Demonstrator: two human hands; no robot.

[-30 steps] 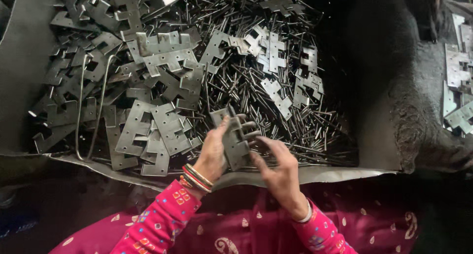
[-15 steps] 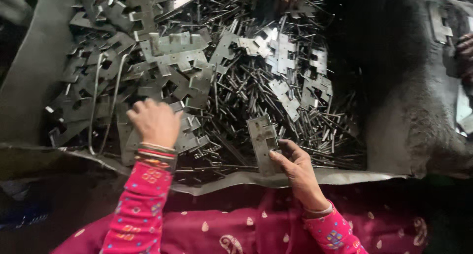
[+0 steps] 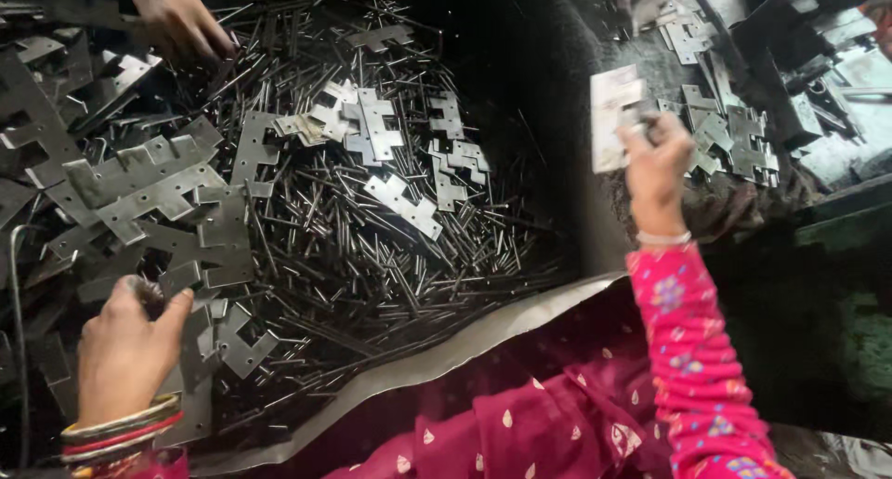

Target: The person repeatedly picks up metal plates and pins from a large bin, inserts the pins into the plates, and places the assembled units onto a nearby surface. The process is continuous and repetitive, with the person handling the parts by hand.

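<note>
Since half a second ago the right hand (image 3: 656,156) has swung from the tray's near edge out past its right edge, closed on a hinge plate (image 3: 614,117) held upright (probably assembled; blurred). The left hand (image 3: 125,344) has dropped to the near-left corner, fingers curled on a loose plate (image 3: 190,279). Another person's hand (image 3: 177,14) works the far-left corner. The tray (image 3: 483,344), a bent metal sheet, holds pins (image 3: 372,256) in a dim workshop.

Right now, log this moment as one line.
left hand: on hinge plate | right hand: holds hinge, raised | pins: heaped in tray
</note>
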